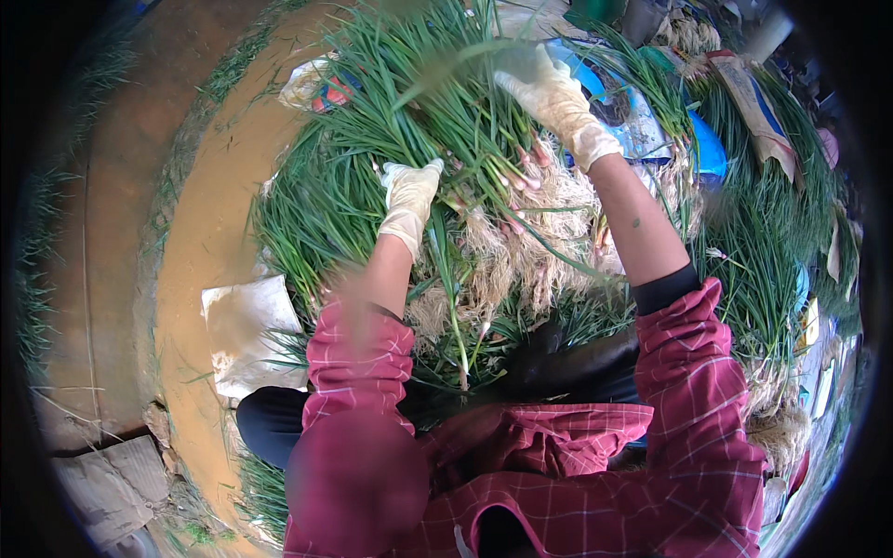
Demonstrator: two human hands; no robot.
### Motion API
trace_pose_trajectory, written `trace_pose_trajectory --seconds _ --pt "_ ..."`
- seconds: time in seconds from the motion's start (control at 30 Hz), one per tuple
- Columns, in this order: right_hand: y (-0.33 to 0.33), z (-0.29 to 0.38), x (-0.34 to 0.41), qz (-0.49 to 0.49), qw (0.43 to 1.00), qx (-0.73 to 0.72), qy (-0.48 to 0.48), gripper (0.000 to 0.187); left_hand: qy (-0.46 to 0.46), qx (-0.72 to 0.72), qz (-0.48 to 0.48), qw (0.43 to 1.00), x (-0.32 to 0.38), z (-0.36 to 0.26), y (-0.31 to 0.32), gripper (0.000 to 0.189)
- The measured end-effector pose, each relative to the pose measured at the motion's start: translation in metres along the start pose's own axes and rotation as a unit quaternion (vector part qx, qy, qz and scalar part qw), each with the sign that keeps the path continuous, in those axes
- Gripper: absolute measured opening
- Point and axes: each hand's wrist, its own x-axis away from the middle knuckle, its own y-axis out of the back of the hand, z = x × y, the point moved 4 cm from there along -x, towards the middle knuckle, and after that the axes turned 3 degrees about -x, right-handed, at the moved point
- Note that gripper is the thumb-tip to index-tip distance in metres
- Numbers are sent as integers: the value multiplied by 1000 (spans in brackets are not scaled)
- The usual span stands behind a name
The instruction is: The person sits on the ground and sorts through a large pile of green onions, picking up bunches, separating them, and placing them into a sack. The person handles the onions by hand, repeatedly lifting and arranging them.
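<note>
A large heap of green-leaved garlic or onion plants, pinkish at the base, lies in front of me. Their pale, stringy roots point back toward my lap. My left hand, in a thin cream-coloured glove, rests among the leaves at the middle of the heap; whether its fingers grip any is hidden. Farther out and to the right, my right hand, gloved alike, reaches over the leaves with thumb and fingers spread, partly blurred by a smear on the lens. Loose plants hang or lie below my left hand.
More plants with roots are piled at the right, some beside a printed sack. A blue and white plastic sack lies beyond my right hand. Left of the heap are a dirty white sheet and muddy, brownish ground.
</note>
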Motion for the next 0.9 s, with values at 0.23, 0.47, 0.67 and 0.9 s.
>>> trace_pose_trajectory --seconds 0.23,0.47,0.67,0.9 --pt "-113 -162 27 84 940 284 169 42 -70 -135 64 986 -20 133 8 66" --pt "15 -102 9 -3 969 211 -126 59 70 185 163 966 59 182 96 43" --pt "-78 86 82 -63 957 -119 258 19 79 383 144 909 118 179 92 35" --pt "-251 116 70 153 961 125 192 23 60 300 54 951 105 208 103 33"
